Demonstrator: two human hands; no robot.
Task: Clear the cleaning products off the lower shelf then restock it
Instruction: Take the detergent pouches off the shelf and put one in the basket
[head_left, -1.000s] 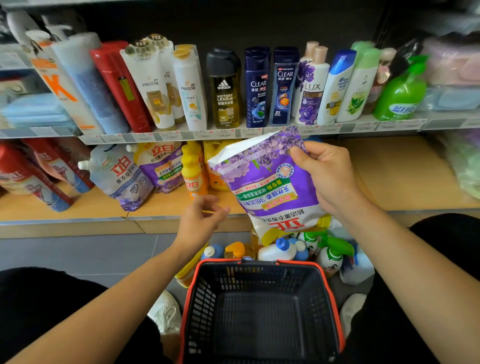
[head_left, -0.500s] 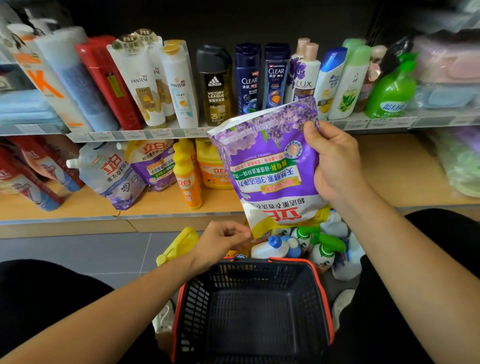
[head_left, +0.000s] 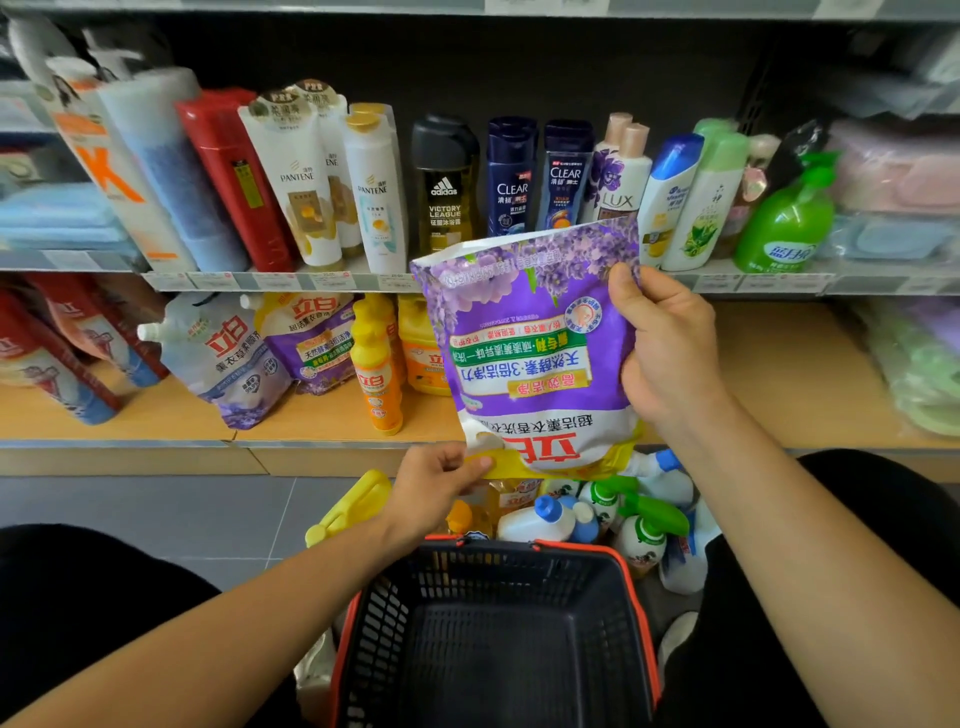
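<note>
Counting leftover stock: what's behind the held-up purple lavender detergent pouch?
An orange-yellow plastic jug on the wooden lower shelf peeks out at its left; the purple pouch hides the rest.

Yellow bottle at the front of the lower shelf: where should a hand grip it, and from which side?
Probably wrap fingers round the yellow bottle at its slim upper body, from the front: it stands upright, a shelved purple pouch crowds its left, a yellow jug its right.

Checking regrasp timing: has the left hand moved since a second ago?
Yes. The left hand dropped below the wooden lower shelf's front edge and now pinches the purple detergent pouch's bottom corner.
</note>
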